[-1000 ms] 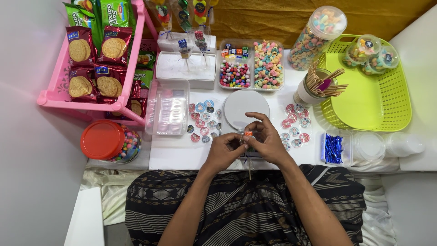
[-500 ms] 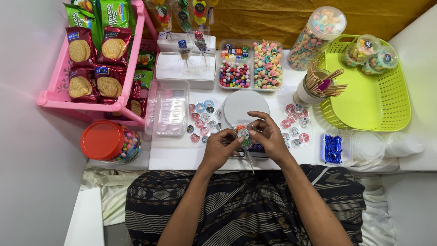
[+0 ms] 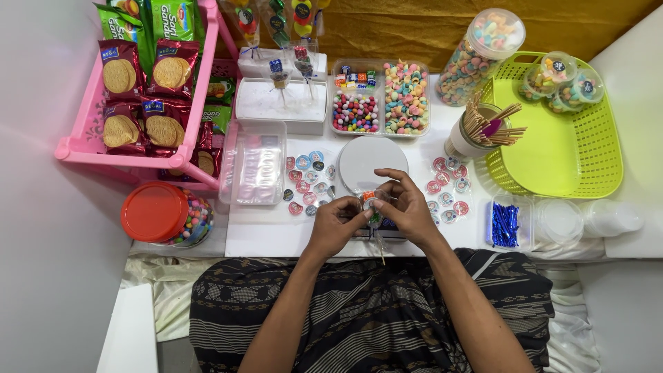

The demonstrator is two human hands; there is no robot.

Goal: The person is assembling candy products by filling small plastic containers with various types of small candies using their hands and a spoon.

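- Since the earlier frame both hands have drawn slightly toward the body and the small sweet-filled piece now sits lower between them, in front of the round white disc rather than over it; the rest of the table lies as it did
- The white tabletop (image 3: 276, 235) carries everything; a lime green plastic perforated basket (image 3: 559, 145) stands at the far right with small lidded cups of pastel sweets in its far corner
- A pink plastic rack (image 3: 93, 148) at the left holds red and green biscuit packets; a clear jar with an orange lid (image 3: 155, 211) stands just in front of it
- A tall clear tub of pastel candies (image 3: 480, 55) leans by the basket; a white cup of wooden sticks (image 3: 476, 131) stands beside it
- A clear divided tray of coloured sweets (image 3: 381, 100) sits behind the round white disc (image 3: 373, 162); small round stickers lie on both sides of the disc
- The left hand (image 3: 335, 228) and the right hand (image 3: 407, 207) meet near the table edge; the fingertips of both are pinched together on a small clear-wrapped bundle of coloured sweets (image 3: 371, 202), a thin stick hanging down from it
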